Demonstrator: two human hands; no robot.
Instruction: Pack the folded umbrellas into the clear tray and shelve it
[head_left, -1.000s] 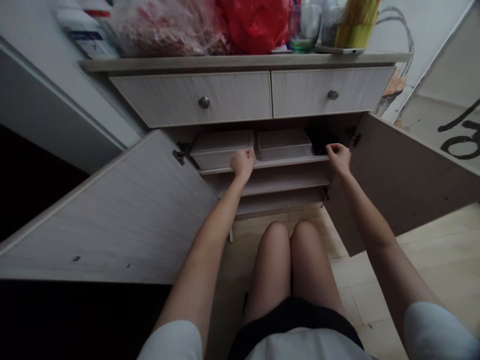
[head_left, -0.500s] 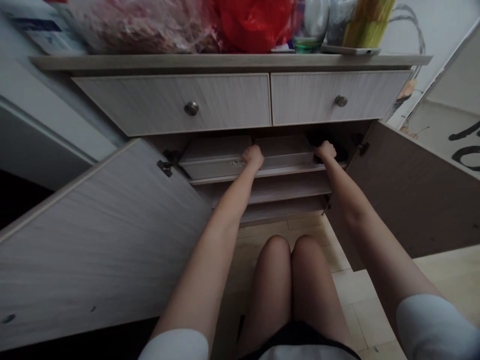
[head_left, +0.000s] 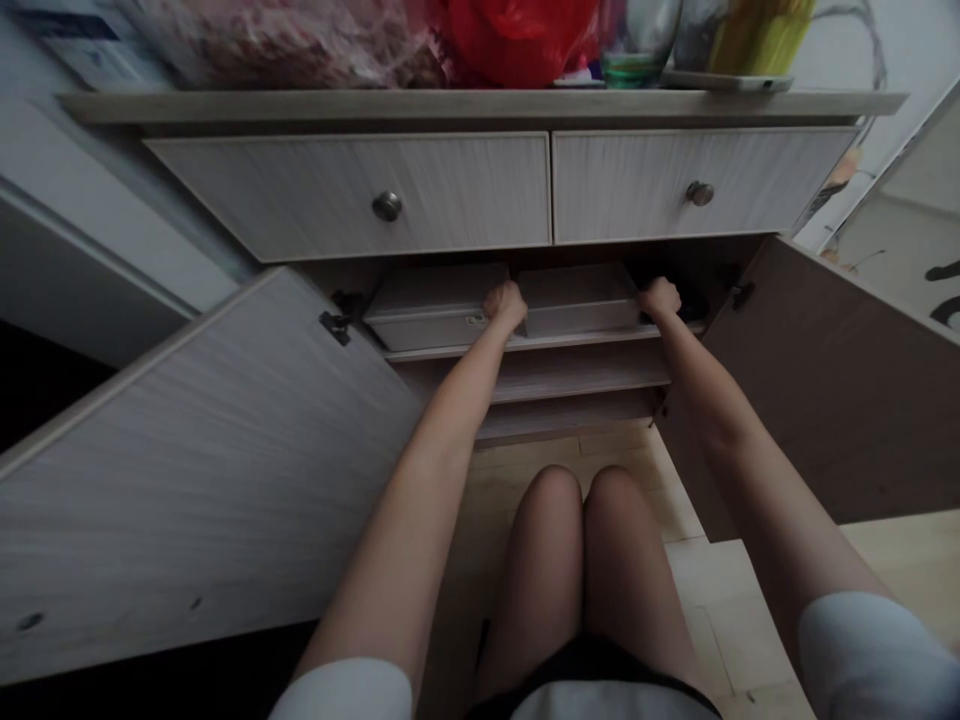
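Two pale lidded boxes sit side by side on the top shelf [head_left: 540, 344] of an open cabinet. My left hand [head_left: 504, 303] is closed on the left end of the right-hand box [head_left: 579, 300], in the gap next to the left-hand box [head_left: 431, 305]. My right hand [head_left: 660, 298] is closed on the same box's right end. Both arms reach forward over my knees, and my fingertips are hidden behind the box's corners.
Both cabinet doors stand open, the left door [head_left: 202, 450] and the right door [head_left: 832, 390]. Two shut drawers with round knobs [head_left: 387, 206] are above. A red bag [head_left: 517, 35], a glass [head_left: 637, 45] and other items crowd the top. Two lower shelves sit under the boxes, over pale wood floor.
Both hands moved from the shelf's front edge in onto the two ends of the right-hand box. The view shifted closer and slightly left.
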